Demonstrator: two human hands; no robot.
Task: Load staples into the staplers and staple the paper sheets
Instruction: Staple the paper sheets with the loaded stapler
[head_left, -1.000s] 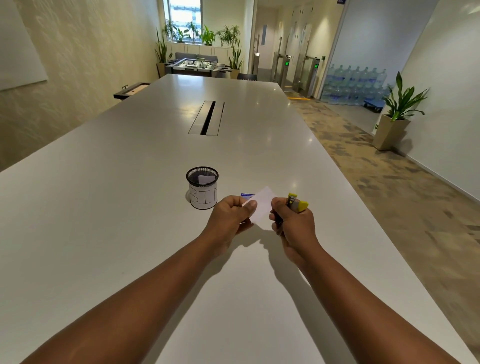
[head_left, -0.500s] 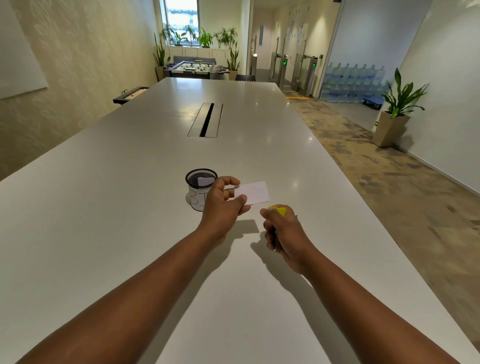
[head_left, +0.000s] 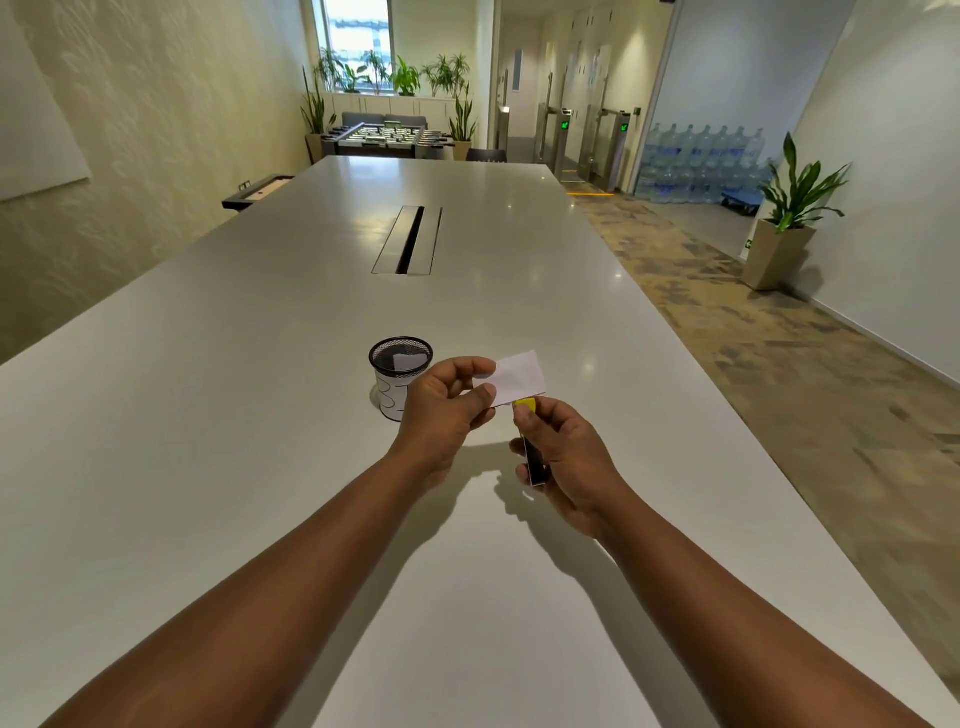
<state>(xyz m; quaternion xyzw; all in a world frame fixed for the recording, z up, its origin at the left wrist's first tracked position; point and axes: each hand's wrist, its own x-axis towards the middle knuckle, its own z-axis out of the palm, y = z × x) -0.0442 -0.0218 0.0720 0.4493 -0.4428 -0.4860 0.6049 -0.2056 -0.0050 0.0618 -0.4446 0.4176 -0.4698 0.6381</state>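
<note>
My left hand (head_left: 447, 405) pinches a small white paper slip (head_left: 521, 378) by its left end, held above the white table (head_left: 234, 467). Just below and to the right, my right hand (head_left: 563, 457) grips a small stapler (head_left: 532, 447) with a yellow top and a black underside; its yellow tip sits right under the slip's lower edge. A black mesh cup (head_left: 399, 375) with a white label stands on the table directly left of my left hand, partly hidden by it, with a white scrap inside.
A cable slot (head_left: 408, 240) lies in the table's middle, farther back. The table's right edge runs close to my right arm, with carpeted floor beyond. A potted plant (head_left: 789, 218) stands by the right wall.
Both hands pulled apart after being together at the slip, and the left hand lifted it toward the cup. The stapler has turned in my right hand, and its black underside shows.
</note>
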